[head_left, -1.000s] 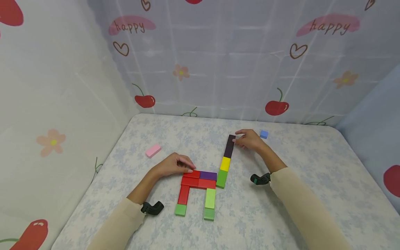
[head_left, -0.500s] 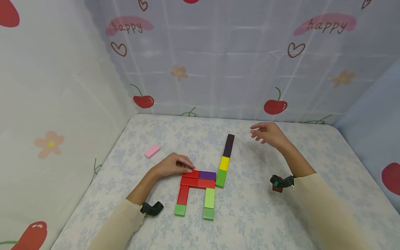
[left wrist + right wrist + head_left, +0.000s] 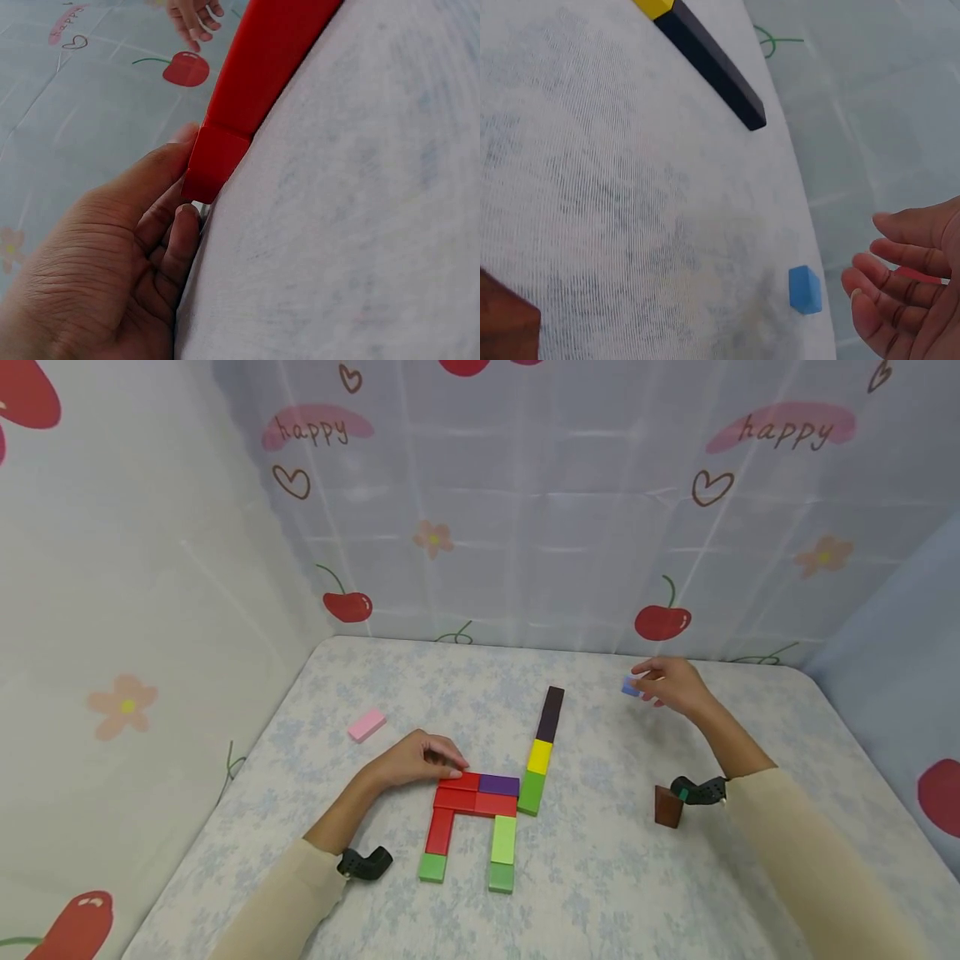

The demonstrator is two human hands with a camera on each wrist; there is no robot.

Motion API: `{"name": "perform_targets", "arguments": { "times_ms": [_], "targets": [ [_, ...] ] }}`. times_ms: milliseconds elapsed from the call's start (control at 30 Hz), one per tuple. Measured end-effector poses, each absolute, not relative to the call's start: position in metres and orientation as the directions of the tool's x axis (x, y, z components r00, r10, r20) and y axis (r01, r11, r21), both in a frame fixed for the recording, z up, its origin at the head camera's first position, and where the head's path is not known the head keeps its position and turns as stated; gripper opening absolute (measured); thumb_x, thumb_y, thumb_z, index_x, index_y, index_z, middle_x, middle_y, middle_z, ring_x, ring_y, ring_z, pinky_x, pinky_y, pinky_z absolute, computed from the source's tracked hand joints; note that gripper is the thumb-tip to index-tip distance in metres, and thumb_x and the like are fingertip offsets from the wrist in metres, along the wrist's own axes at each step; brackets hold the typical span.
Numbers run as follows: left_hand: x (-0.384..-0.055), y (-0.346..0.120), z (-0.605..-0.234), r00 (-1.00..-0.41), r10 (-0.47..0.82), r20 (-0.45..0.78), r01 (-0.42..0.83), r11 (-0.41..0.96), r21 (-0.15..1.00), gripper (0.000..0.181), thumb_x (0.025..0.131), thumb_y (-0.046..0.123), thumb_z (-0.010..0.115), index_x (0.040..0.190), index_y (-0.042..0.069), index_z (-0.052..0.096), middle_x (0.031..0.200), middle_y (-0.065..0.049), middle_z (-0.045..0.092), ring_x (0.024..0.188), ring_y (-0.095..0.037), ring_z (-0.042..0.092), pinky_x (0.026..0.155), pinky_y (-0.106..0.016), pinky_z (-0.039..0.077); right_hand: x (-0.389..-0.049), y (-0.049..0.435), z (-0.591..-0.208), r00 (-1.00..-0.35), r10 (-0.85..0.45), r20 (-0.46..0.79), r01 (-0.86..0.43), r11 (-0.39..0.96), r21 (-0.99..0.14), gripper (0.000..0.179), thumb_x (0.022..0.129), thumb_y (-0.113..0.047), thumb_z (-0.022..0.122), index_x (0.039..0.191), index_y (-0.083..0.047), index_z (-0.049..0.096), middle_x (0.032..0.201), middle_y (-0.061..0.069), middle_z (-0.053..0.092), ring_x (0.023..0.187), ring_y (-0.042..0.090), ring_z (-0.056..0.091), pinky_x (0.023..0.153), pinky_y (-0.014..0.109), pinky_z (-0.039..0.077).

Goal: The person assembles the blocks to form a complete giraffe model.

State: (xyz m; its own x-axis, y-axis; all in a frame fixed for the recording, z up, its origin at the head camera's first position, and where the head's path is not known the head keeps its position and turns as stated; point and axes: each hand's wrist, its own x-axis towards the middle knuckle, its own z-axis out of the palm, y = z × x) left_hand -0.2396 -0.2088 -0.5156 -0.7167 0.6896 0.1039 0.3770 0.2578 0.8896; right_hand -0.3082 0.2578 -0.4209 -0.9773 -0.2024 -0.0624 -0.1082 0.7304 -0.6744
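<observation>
My left hand (image 3: 416, 756) is at the far left corner of a flat shape laid from coloured blocks. Its thumb and fingertips pinch the end of a red block (image 3: 460, 781); in the left wrist view they sit around that block's end (image 3: 214, 161). Beside it lie a purple block (image 3: 498, 786) and more red blocks. My right hand (image 3: 675, 685) is over the far right of the table, fingers loosely bent and holding nothing. In the head view it overlaps a small blue block (image 3: 631, 686); the right wrist view shows the blue block (image 3: 804, 289) apart from the fingertips.
A slanted row of dark (image 3: 551, 714), yellow (image 3: 539, 757) and green (image 3: 531, 792) blocks joins the shape's right side. Two legs end in green blocks. A pink block (image 3: 367, 725) lies far left, a brown block (image 3: 668, 807) under the right wrist. Printed curtains stand behind the table.
My right hand has left the dark block and moved right to near the blue block, uncovering the brown block. My left hand stays at the red block.
</observation>
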Motion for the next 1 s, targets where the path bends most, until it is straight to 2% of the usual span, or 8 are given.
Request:
{"name": "perform_targets", "arguments": {
  "times_ms": [200, 400, 600, 800, 1000],
  "targets": [
    [-0.240, -0.209, -0.517, -0.707, 0.698, 0.114, 0.390, 0.250, 0.886, 0.019, 0.091, 0.014, 0.078, 0.109, 0.011, 0.081, 0.104, -0.001, 0.075, 0.077, -0.013, 0.058, 0.066, -0.024, 0.047, -0.329, 0.274, -0.438, -0.973, -0.148, -0.179, 0.008, 0.749, -0.663, 0.050, 0.099, -0.018, 0.067, 0.138, 0.010, 0.053, 0.111, 0.028, 0.065, 0.088, 0.036, 0.067, 0.078, 0.041, 0.060],
    [-0.240, -0.210, -0.517, -0.708, 0.697, 0.113, 0.382, 0.244, 0.891, 0.019, 0.091, 0.012, 0.078, 0.109, 0.008, 0.081, 0.105, -0.004, 0.075, 0.077, -0.014, 0.058, 0.066, -0.024, 0.047, -0.344, 0.286, -0.454, -0.961, -0.110, -0.254, 0.078, 0.773, -0.629, 0.056, 0.097, -0.021, 0.070, 0.142, 0.007, 0.050, 0.111, 0.025, 0.064, 0.079, 0.024, 0.066, 0.070, 0.034, 0.059],
    [-0.241, -0.210, -0.517, -0.714, 0.693, 0.099, 0.368, 0.251, 0.895, 0.018, 0.091, 0.011, 0.077, 0.109, 0.009, 0.081, 0.105, -0.003, 0.075, 0.077, -0.014, 0.058, 0.067, -0.024, 0.047, -0.349, 0.285, -0.462, -0.963, -0.127, -0.239, 0.053, 0.778, -0.626, 0.055, 0.096, -0.020, 0.071, 0.141, 0.005, 0.051, 0.101, 0.020, 0.066, 0.076, 0.021, 0.063, 0.066, 0.031, 0.057],
    [-0.241, -0.210, -0.518, -0.711, 0.696, 0.106, 0.377, 0.249, 0.892, 0.019, 0.092, 0.012, 0.078, 0.110, 0.010, 0.081, 0.105, -0.002, 0.075, 0.078, -0.013, 0.058, 0.067, -0.024, 0.048, -0.351, 0.285, -0.468, -0.971, -0.151, -0.186, -0.005, 0.791, -0.612, 0.047, 0.094, -0.019, 0.073, 0.133, 0.006, 0.060, 0.087, 0.011, 0.062, 0.070, 0.020, 0.058, 0.062, 0.030, 0.053],
    [-0.242, -0.211, -0.519, -0.702, 0.702, 0.120, 0.392, 0.240, 0.888, 0.019, 0.091, 0.013, 0.078, 0.110, 0.011, 0.081, 0.105, -0.001, 0.075, 0.079, -0.013, 0.059, 0.067, -0.024, 0.048, -0.354, 0.276, -0.464, -0.967, -0.192, -0.166, -0.052, 0.791, -0.609, 0.044, 0.093, -0.019, 0.075, 0.127, 0.007, 0.063, 0.093, 0.015, 0.065, 0.070, 0.020, 0.060, 0.060, 0.028, 0.052]
  ]
}}
